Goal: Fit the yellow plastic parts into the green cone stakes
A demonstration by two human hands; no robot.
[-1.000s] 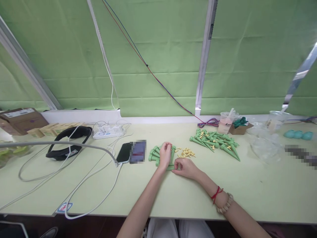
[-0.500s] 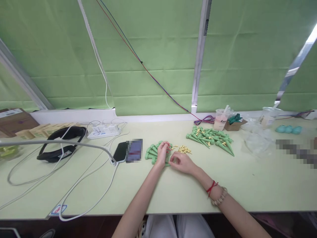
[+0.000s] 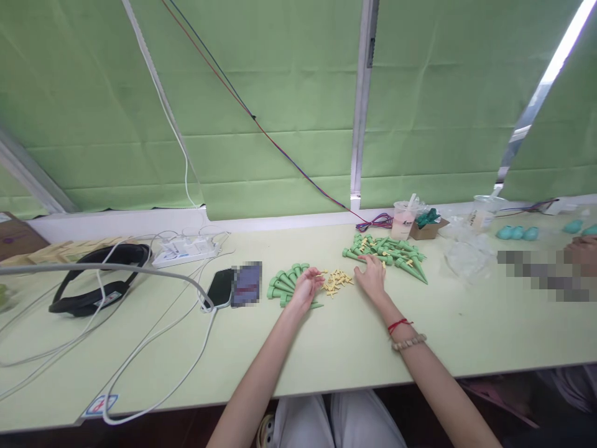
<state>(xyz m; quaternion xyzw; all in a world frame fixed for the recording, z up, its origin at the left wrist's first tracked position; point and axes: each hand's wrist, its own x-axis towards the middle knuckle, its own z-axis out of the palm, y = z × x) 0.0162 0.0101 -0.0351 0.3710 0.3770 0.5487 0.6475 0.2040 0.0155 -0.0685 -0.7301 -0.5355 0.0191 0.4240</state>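
Note:
My left hand (image 3: 308,289) rests, loosely curled with nothing clear in it, beside a fanned-out group of green plastic spikes (image 3: 280,285). Its fingertips are close to a small heap of yellow plastic pieces (image 3: 336,281). Farther right, my right hand (image 3: 373,280) reaches to the near edge of a larger pile of green spikes (image 3: 396,252), thumb held apart from the fingers. Its fingertips are partly hidden against the pile, where some yellow pieces also lie.
A phone (image 3: 219,288), a black headset (image 3: 100,274), white cables and a power strip (image 3: 186,250) lie to the left. Behind the pile stand a drink cup (image 3: 402,221) and a small cardboard box (image 3: 426,231). Plastic bags (image 3: 469,255) and another person's hand (image 3: 583,254) are at right.
My right hand has moved from beside my left hand, away and to the right, up to the larger spike pile. My left hand stays by the fanned spikes. The view has shifted slightly right.

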